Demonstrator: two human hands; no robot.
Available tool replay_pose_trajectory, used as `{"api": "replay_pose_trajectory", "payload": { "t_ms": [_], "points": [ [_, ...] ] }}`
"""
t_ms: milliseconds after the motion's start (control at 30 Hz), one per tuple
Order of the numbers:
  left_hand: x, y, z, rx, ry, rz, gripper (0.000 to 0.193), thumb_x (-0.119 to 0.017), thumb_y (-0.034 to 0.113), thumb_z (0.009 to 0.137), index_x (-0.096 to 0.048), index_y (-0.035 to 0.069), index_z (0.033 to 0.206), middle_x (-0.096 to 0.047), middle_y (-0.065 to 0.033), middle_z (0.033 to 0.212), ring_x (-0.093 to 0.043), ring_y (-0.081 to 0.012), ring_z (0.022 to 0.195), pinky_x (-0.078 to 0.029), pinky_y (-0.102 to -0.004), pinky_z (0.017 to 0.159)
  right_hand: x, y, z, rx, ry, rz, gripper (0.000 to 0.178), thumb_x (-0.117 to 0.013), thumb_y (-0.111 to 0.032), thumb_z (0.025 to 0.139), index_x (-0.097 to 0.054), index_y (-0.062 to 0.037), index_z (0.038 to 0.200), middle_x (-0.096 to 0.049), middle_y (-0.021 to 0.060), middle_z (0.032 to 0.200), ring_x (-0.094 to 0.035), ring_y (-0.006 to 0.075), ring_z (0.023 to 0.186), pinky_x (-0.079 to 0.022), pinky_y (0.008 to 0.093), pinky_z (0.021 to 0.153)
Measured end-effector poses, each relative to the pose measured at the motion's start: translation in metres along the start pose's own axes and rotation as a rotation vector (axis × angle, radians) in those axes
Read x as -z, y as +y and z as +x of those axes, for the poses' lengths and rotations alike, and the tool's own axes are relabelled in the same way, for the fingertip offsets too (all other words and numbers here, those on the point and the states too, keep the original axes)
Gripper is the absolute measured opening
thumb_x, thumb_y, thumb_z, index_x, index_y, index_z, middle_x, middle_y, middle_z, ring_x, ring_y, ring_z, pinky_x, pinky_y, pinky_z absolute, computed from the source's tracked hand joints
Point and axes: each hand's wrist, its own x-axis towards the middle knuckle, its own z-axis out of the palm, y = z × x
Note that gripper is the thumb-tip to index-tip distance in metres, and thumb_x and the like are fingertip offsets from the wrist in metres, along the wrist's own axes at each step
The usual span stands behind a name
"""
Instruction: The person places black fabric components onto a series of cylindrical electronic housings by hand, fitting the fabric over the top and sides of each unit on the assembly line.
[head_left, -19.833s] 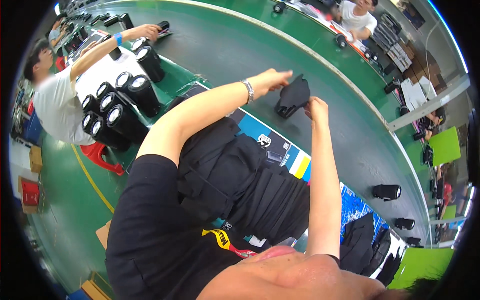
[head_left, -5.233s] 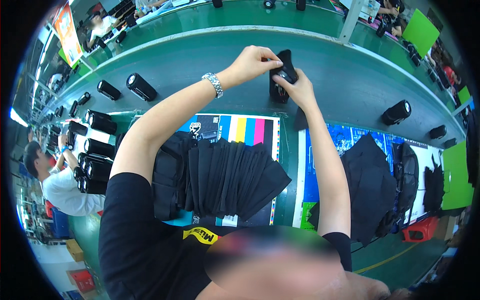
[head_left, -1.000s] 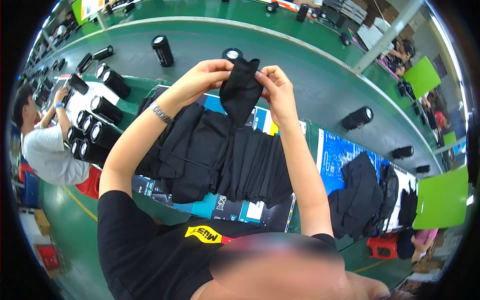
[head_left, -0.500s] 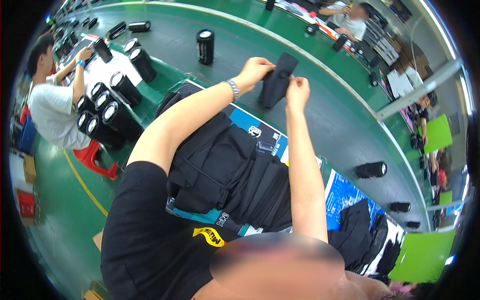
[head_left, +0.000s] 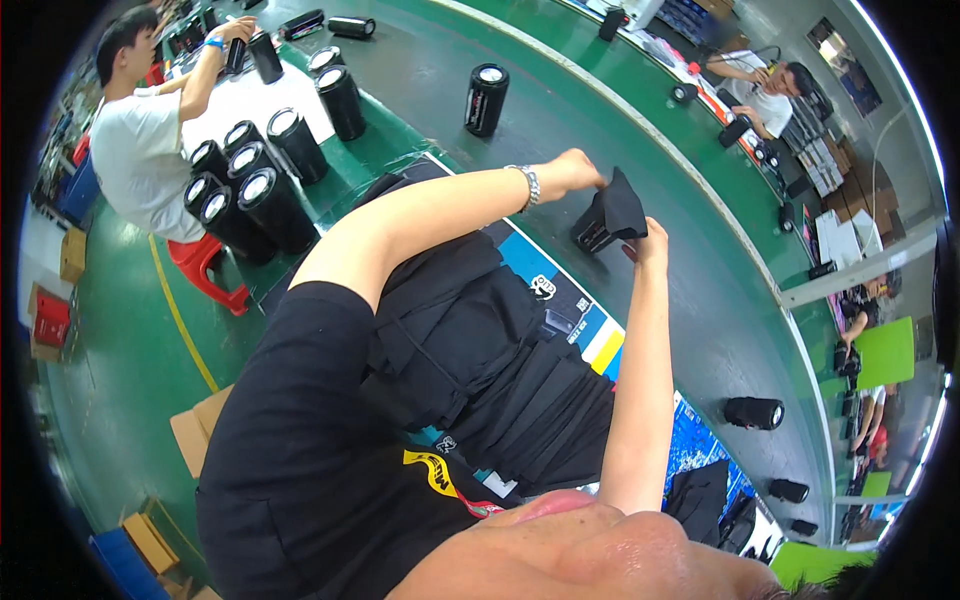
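Note:
A black cloth bag (head_left: pixel 624 206) is stretched between my hands above the conveyor belt. It covers the upper part of a black cylindrical speaker (head_left: pixel 592 236), whose lower side shows beneath the cloth. My left hand (head_left: pixel 572 172), with a metal watch on its wrist, has its fingers closed on the bag's upper left edge. On the right side, my right hand (head_left: pixel 652 242) pinches the bag's lower edge; its fingertips are partly hidden. Nearer me lie a heap of black bags (head_left: pixel 450 310) and a row of folded black bags (head_left: pixel 540 405).
Another black speaker (head_left: pixel 487 100) stands on the belt (head_left: pixel 690 320), and one more (head_left: pixel 754 413) lies at right. Several speakers (head_left: pixel 275 210) stand on the left table beside a seated person (head_left: pixel 145 150). A red stool (head_left: pixel 208 270) and cardboard boxes (head_left: pixel 200 425) are at left.
The bag has gone from upright and flattened to spread over the speaker, whose side now shows. My view has shifted, and the person at left now raises a hand by a dark cylinder.

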Motion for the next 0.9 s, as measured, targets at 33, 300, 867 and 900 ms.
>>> {"api": "replay_pose_trajectory", "payload": {
  "t_ms": [33,300,867,900],
  "points": [
    [-0.001,0.008,0.001,-0.004,-0.079,-0.170,0.033,-0.068,0.026,0.082,-0.067,-0.001,0.102,-0.068,-0.0144,0.098,-0.061,-0.0255,0.093,-0.046,-0.0403,0.088,0.004,0.006,0.004,-0.008,0.026,0.009,0.016,-0.060,-0.021,0.080,-0.065,-0.0057,0.077,-0.055,0.0014,0.058,-0.051,0.0105,0.053,-0.039,0.0277,0.047],
    [-0.029,-0.005,0.030,0.201,-0.418,-0.573,0.026,-0.059,0.025,0.089,-0.063,0.001,0.099,-0.067,-0.0066,0.090,-0.064,-0.0148,0.076,-0.053,-0.0307,0.070,0.003,0.006,0.007,0.243,0.107,-0.428,0.019,-0.059,-0.022,0.077,-0.068,-0.0044,0.079,-0.067,0.0165,0.077,-0.066,0.0303,0.077,-0.049,0.0382,0.071],
    [-0.070,-0.061,0.029,-0.366,0.064,0.562,0.040,-0.043,0.032,0.095,-0.062,0.004,0.116,-0.055,-0.0098,0.129,-0.046,-0.0247,0.124,-0.027,-0.0452,0.108,0.030,0.023,-0.029,-0.043,0.251,-0.613,0.019,-0.064,-0.028,0.076,-0.072,-0.0137,0.087,-0.069,0.0113,0.093,-0.065,0.0309,0.093,-0.050,0.0392,0.081],
    [-0.071,-0.045,0.022,-0.381,0.052,0.564,0.040,-0.043,0.032,0.095,-0.062,0.004,0.116,-0.055,-0.0098,0.129,-0.046,-0.0247,0.124,-0.027,-0.0452,0.108,0.033,0.026,-0.027,-0.063,0.230,-0.611,0.020,-0.065,-0.028,0.075,-0.072,-0.0149,0.088,-0.069,0.0110,0.095,-0.065,0.0308,0.095,-0.050,0.0386,0.082]
  ]
}}
